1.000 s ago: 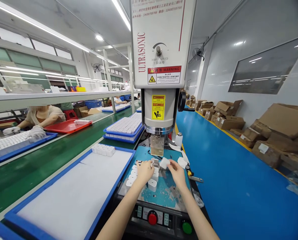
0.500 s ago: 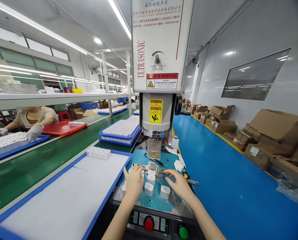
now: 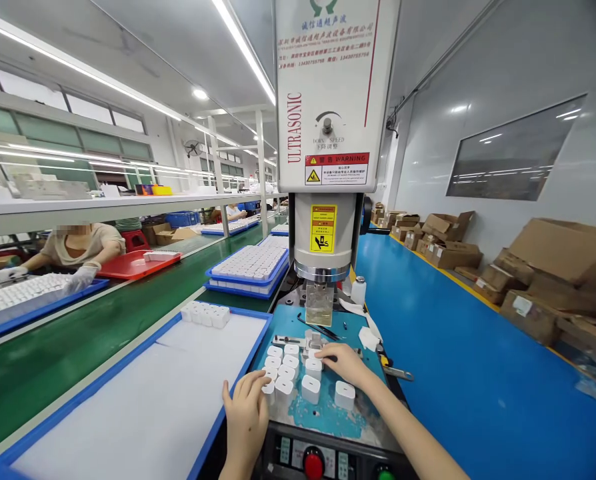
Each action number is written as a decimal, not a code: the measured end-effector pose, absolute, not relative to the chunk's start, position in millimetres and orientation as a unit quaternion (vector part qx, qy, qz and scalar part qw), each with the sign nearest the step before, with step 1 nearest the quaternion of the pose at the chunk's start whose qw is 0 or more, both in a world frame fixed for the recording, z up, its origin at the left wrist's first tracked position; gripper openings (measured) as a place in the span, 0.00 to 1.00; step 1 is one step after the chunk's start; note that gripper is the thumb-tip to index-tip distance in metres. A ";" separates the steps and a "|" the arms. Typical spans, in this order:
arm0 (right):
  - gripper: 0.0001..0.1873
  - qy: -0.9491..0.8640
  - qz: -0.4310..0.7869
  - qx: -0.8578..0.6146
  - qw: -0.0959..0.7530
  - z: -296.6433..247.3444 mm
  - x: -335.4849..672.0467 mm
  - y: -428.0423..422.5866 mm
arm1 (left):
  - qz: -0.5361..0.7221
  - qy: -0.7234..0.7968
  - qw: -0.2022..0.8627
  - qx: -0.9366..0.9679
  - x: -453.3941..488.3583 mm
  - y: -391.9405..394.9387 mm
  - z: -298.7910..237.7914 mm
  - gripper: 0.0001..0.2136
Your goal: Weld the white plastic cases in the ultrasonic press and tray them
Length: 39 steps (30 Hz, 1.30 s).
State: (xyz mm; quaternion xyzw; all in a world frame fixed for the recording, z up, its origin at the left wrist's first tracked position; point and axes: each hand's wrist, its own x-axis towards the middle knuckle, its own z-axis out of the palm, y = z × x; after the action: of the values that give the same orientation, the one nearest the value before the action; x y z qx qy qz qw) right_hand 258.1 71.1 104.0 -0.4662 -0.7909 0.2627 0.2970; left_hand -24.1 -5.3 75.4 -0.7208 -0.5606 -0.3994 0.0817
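I stand at an ultrasonic welding machine (image 3: 331,133) with a teal work plate (image 3: 328,407) under its horn. Several small white plastic housings (image 3: 284,363) stand on the plate in rows. My right hand (image 3: 345,363) reaches over the plate, its fingers pinched on a white housing (image 3: 314,366) next to the metal fixture (image 3: 314,341). My left hand (image 3: 245,413) rests at the plate's left edge, fingers curled, their tips touching the nearest housings. Another housing (image 3: 345,395) stands alone just below my right hand.
A large blue-rimmed tray (image 3: 143,400) with a white liner lies to my left, a few white housings (image 3: 205,313) at its far end. A stacked blue tray (image 3: 251,263) of parts sits behind. A gloved person (image 3: 78,250) works across the green conveyor (image 3: 53,347). Red button (image 3: 314,465) below the plate. Cardboard boxes (image 3: 553,267) line the right wall.
My left hand has drawn back from the fixture toward the plate's near left edge. My right hand set one housing on the plate and moved onto a housing by the fixture.
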 end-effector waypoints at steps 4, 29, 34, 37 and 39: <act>0.15 -0.768 0.262 -0.486 0.324 114.1 278.7 69.8 | -0.451 -0.534 0.043 -0.714 -33.4 -5.0 56.2 0.14; 0.13 -0.748 0.177 -0.556 0.316 100.5 246.3 105.8 | -0.453 -0.600 -0.048 -0.658 -34.8 -15.8 21.4 0.18; 0.14 -0.747 0.164 -0.552 0.333 105.9 249.0 101.8 | -0.454 -0.590 -0.036 -0.666 -38.8 -15.2 15.7 0.18; 0.16 -0.717 0.159 -0.558 0.386 104.5 255.3 81.0 | -0.462 -0.581 -0.020 -0.670 -42.1 -13.3 5.8 0.19; 0.16 -0.680 0.138 -0.561 0.451 97.3 260.8 53.9 | -0.475 -0.571 -0.003 -0.670 -44.5 -11.3 -1.5 0.20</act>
State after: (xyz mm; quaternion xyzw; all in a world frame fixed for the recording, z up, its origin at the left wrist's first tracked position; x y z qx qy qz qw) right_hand 260.8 53.9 97.3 -0.5607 -0.6804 0.1376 0.4513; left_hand -44.5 -11.3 -1.5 -0.6695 -0.5708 -0.4753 -0.0028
